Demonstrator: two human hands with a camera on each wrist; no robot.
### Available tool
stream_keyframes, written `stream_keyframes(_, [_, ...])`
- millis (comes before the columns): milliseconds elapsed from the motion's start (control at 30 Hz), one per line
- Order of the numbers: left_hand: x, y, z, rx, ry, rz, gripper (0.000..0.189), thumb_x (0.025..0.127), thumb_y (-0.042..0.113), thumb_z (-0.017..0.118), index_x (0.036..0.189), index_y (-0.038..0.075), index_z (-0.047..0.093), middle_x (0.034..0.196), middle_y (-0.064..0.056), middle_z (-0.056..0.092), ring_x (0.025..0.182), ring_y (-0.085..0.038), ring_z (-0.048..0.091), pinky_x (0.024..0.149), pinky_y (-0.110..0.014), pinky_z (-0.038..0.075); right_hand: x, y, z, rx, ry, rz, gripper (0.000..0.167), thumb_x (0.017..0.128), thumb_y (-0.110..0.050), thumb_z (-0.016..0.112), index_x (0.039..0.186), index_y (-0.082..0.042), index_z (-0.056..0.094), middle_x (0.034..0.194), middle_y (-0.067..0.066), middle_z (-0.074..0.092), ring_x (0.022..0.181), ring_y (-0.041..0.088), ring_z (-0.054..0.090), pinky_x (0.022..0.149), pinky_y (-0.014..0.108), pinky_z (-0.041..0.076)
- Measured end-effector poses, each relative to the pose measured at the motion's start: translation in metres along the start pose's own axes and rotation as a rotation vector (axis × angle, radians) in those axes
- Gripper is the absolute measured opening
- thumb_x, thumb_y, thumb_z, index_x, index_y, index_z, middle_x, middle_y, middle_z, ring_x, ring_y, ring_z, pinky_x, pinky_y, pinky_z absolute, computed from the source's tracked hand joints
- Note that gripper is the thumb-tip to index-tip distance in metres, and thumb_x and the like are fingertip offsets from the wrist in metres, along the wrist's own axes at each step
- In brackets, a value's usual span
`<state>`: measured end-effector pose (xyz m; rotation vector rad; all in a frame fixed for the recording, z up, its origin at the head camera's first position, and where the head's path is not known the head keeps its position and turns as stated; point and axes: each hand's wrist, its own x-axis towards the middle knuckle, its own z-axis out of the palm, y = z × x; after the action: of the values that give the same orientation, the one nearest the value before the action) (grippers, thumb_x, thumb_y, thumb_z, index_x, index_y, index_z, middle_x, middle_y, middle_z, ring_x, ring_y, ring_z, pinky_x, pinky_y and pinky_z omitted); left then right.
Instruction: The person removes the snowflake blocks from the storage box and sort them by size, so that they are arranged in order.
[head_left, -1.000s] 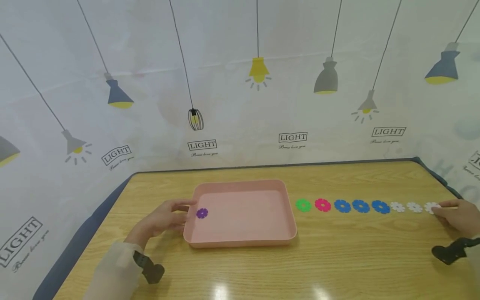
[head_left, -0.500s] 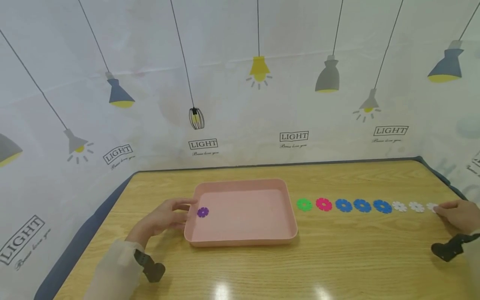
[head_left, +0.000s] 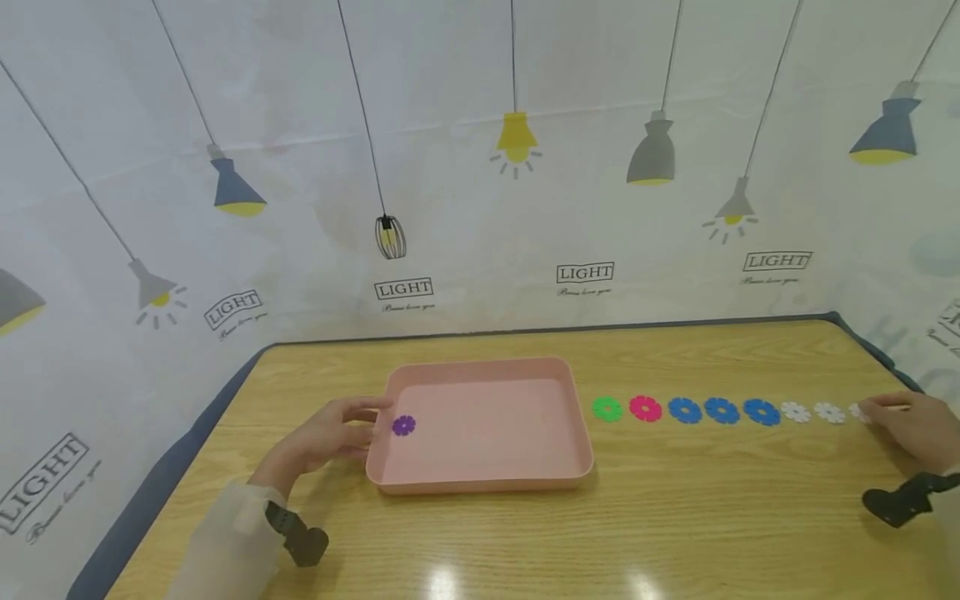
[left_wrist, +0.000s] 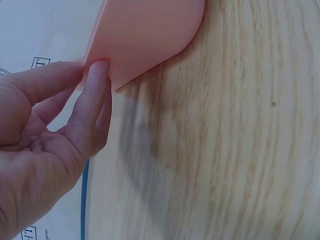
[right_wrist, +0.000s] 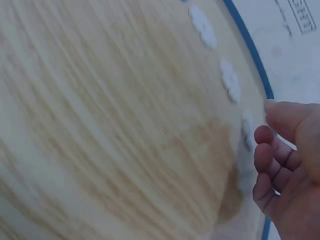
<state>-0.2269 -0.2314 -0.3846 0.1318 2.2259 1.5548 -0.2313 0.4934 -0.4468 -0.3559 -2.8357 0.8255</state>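
Observation:
My left hand [head_left: 326,433] holds the left rim of a shallow pink tray [head_left: 491,486]. In the left wrist view, one fingertip of that hand [left_wrist: 55,125] lies on the tray's outer wall [left_wrist: 145,35], while another reaches to the rim. A purple flower-shaped plastic piece [head_left: 403,425] lies in the tray near its left side. At the far right, my right hand [head_left: 918,429] is over the last white flower-shaped piece [head_left: 857,412], partly hiding it. In the right wrist view, a gap shows between thumb and fingers of that hand [right_wrist: 292,155], and the white piece [right_wrist: 247,130] lies just beside them.
Right of the tray runs a row of flat flower-shaped pieces: green [head_left: 607,409], pink [head_left: 646,408], three blue [head_left: 722,410], then white [head_left: 796,412]. They lie on a wood-grain table [head_left: 675,517]. A white printed backdrop [head_left: 465,167] stands behind and at both sides.
My right fingers and thumb have shifted slightly at the last white piece and now cover more of it. The left hand, tray and other pieces stay put.

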Motion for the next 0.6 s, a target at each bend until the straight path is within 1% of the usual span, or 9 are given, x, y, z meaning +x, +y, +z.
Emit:
stream_keyframes(33, [0.000,-0.001,-0.001,-0.002,-0.002,0.004,0.050,0.089,-0.001,0.054,0.136,0.001,0.041,0.136,-0.026,0.036,0.109,-0.030,0.053,0.082,-0.039,0.051,0.000,-0.005,0.000,0.011,-0.014,-0.031,0.056,0.095,-0.029,0.047,0.112,0.024,0.042,0.096,0.041,0.049,0.078,0.048,0.052,0.056,0.044,0.046])
stream_keyframes(100, [-0.001,-0.002,-0.002,-0.006,-0.005,0.010,0.050,0.089,-0.001,0.054,0.136,0.001,0.040,0.136,-0.027,0.035,0.109,-0.031,0.052,0.082,-0.039,0.051,0.002,-0.020,0.000,0.005,-0.049,-0.111,0.056,0.095,-0.032,0.047,0.111,0.021,0.045,0.089,0.035,0.054,0.070,0.038,0.056,0.053,0.040,0.047])
stream_keyframes(200, [-0.001,-0.004,-0.003,-0.019,-0.010,0.015,0.050,0.089,-0.001,0.053,0.137,0.000,0.039,0.136,-0.027,0.035,0.110,-0.031,0.052,0.082,-0.039,0.050,0.004,-0.056,-0.002,0.052,-0.182,-0.211,0.051,0.095,-0.030,0.049,0.115,0.018,0.047,0.087,0.026,0.060,0.064,0.024,0.058,0.051,0.034,0.049])
stream_keyframes(267, [-0.001,-0.004,-0.003,-0.023,-0.009,0.016,0.050,0.089,-0.001,0.054,0.137,0.001,0.040,0.136,-0.027,0.035,0.109,-0.030,0.053,0.082,-0.039,0.050,0.004,-0.085,0.000,0.065,-0.262,-0.280,0.048,0.095,-0.027,0.049,0.117,0.016,0.047,0.089,0.022,0.062,0.066,0.019,0.059,0.054,0.033,0.050])
stream_keyframes(333, [0.000,-0.004,-0.003,-0.026,-0.009,0.017,0.050,0.089,-0.001,0.054,0.137,0.000,0.039,0.136,-0.027,0.035,0.108,-0.030,0.053,0.083,-0.039,0.050,0.004,-0.114,0.004,0.093,-0.339,-0.346,0.045,0.095,-0.023,0.050,0.119,0.015,0.047,0.091,0.021,0.062,0.070,0.022,0.060,0.059,0.036,0.051])
stream_keyframes(400, [0.001,-0.005,-0.003,-0.030,-0.007,0.016,0.050,0.089,-0.001,0.054,0.137,0.000,0.039,0.135,-0.027,0.036,0.108,-0.029,0.054,0.083,-0.039,0.050,0.002,-0.144,0.012,0.121,-0.379,-0.413,0.041,0.094,-0.021,0.051,0.119,0.013,0.049,0.090,0.018,0.062,0.072,0.024,0.060,0.062,0.037,0.052])
stream_keyframes(500, [0.000,-0.003,-0.002,-0.031,-0.001,0.014,0.049,0.089,-0.001,0.053,0.137,0.000,0.039,0.135,-0.026,0.036,0.108,-0.029,0.054,0.083,-0.038,0.050,0.001,-0.186,0.028,0.198,-0.457,-0.501,0.036,0.094,-0.019,0.053,0.117,0.008,0.053,0.088,0.016,0.062,0.074,0.029,0.059,0.065,0.041,0.052])
stream_keyframes(600, [0.000,-0.002,-0.001,-0.031,0.006,0.010,0.049,0.089,-0.002,0.053,0.136,0.000,0.040,0.135,-0.026,0.037,0.107,-0.029,0.054,0.083,-0.038,0.050,-0.005,-0.228,0.045,0.243,-0.539,-0.575,0.032,0.093,-0.020,0.054,0.114,0.003,0.056,0.088,0.014,0.063,0.075,0.031,0.059,0.066,0.043,0.051])
